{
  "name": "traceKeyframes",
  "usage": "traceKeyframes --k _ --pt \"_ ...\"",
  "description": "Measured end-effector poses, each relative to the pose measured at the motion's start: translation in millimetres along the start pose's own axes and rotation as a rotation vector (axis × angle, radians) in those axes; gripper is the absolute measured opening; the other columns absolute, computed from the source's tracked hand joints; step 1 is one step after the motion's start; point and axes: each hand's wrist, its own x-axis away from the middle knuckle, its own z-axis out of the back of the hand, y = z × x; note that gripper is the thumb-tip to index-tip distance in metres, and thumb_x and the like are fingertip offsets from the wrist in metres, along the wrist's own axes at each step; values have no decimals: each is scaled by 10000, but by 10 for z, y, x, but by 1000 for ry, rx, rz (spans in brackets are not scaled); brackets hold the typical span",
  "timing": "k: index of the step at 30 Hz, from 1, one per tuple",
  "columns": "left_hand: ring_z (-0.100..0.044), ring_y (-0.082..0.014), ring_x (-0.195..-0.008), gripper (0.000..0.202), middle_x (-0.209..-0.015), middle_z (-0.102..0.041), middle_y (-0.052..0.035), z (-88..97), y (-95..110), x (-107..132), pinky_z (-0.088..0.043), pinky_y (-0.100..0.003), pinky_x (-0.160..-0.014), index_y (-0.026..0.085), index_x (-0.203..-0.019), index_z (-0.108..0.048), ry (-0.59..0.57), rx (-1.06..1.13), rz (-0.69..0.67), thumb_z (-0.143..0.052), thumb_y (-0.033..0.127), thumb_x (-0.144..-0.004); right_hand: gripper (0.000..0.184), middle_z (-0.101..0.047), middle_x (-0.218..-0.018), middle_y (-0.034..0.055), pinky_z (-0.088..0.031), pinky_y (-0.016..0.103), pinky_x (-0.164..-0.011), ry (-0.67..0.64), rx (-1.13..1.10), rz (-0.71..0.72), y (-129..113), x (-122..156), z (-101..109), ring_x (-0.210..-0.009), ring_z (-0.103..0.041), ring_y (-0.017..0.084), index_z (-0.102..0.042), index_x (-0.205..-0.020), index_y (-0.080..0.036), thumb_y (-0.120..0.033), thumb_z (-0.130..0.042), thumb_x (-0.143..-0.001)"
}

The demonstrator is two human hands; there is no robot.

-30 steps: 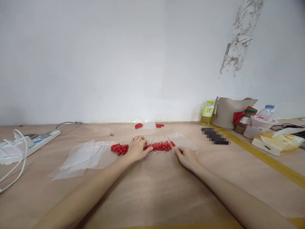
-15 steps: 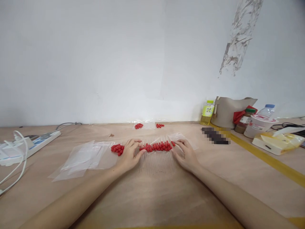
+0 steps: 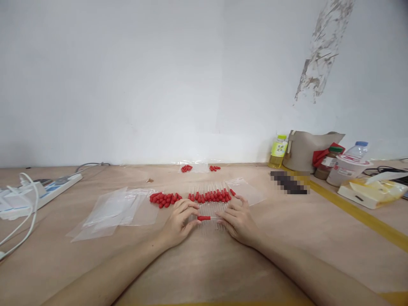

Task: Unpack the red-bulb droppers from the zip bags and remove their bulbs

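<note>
Between my two hands lies a dropper held sideways. My left hand [image 3: 181,220] pinches its red rubber bulb [image 3: 204,218] at the left end. Closed on the clear thin tube [image 3: 215,218] at the other end is my right hand [image 3: 238,219]; bulb and tube meet end to end. Just beyond, a row of red-bulbed droppers [image 3: 214,196] lies side by side with tubes pointing away. Under my hands are several bare clear tubes [image 3: 208,209]. A pile of loose red bulbs [image 3: 163,199] sits left of the row.
Clear plastic bags [image 3: 108,212] lie at left, another bag [image 3: 247,191] at right. Small groups of red bulbs [image 3: 186,168] rest near the wall. A power strip [image 3: 60,191] is far left. Right stand a tea bottle [image 3: 278,152], a grey bag [image 3: 302,148], a cup [image 3: 347,170] and a tissue pack [image 3: 372,191].
Both hands have moved nearer to me and toward each other. My left hand has left the bulb pile with a red bulb, which now meets the tube in my right hand.
</note>
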Motion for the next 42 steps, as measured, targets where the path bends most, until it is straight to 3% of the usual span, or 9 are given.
traceKeyframes --k 6,10,15,26,28,31,34,39,42 --pt "-501 -203 -973 260 -1014 -596 -54 -22 142 -50 -336 -389 -887 226 -980 -579 -77 -21 -18 -572 372 -765 169 -608 -579 -24 -237 383 -886 2 -28 -4 -62 -3 -3 -649 -466 119 -643 -897 -258 -269 -484 -840" --pt "-531 -170 -852 152 -832 -638 -16 -60 168 -80 -337 -361 -842 227 -856 -600 -121 -48 -4 -488 327 -837 163 -588 -555 -35 -226 384 -882 1 -31 30 -104 -11 13 -642 -448 118 -638 -893 -262 -253 -486 -835" --pt "-513 -144 -708 213 -661 -588 5 -54 129 -67 -308 -367 -863 197 -693 -558 -128 -111 -46 -478 327 -841 191 -547 -518 -39 -203 388 -884 -15 -10 58 -90 -9 35 -623 -424 109 -634 -744 -236 -249 -469 -839" --pt "-521 -142 -735 194 -678 -594 -3 63 49 -30 -334 -363 -861 197 -708 -589 -106 -156 -152 -455 232 -845 171 -554 -506 -44 -182 383 -898 6 -98 56 -13 -10 93 -639 -432 110 -632 -720 -234 -262 -496 -821" --pt "-537 -147 -747 180 -718 -613 -14 180 -76 -13 -375 -338 -813 197 -738 -600 -37 -142 -59 -457 232 -840 223 -577 -532 -30 -183 377 -894 -13 -92 -29 93 -12 140 -647 -464 110 -635 -696 -222 -263 -466 -835" --pt "-554 -148 -733 185 -781 -619 -32 421 -328 -21 -433 -270 -668 189 -791 -620 192 -90 249 -470 292 -826 267 -632 -611 -12 -221 340 -836 -71 -66 -274 285 -22 186 -643 -503 110 -654 -737 -228 -289 -424 -858" --pt "-566 -162 -770 260 -885 -616 -48 624 -573 -52 -458 -264 -661 189 -883 -647 354 -103 446 -487 368 -784 270 -677 -739 -3 -251 297 -754 -156 -49 -471 393 -29 179 -691 -546 126 -663 -853 -269 -335 -401 -867" --pt "-567 -207 -902 346 -995 -620 -68 720 -877 -5 -460 -315 -769 195 -992 -637 344 -124 735 -470 355 -734 259 -679 -796 36 -270 280 -726 -273 36 -549 335 -14 140 -739 -586 156 -638 -922 -222 -277 -397 -845" --pt "-608 -174 -751 392 -980 -631 -53 707 -974 53 -480 -284 -679 207 -1053 -590 322 -38 840 -504 364 -704 237 -671 -766 38 -262 282 -744 -299 76 -530 266 -3 128 -708 -587 148 -612 -937 -191 -213 -411 -811"
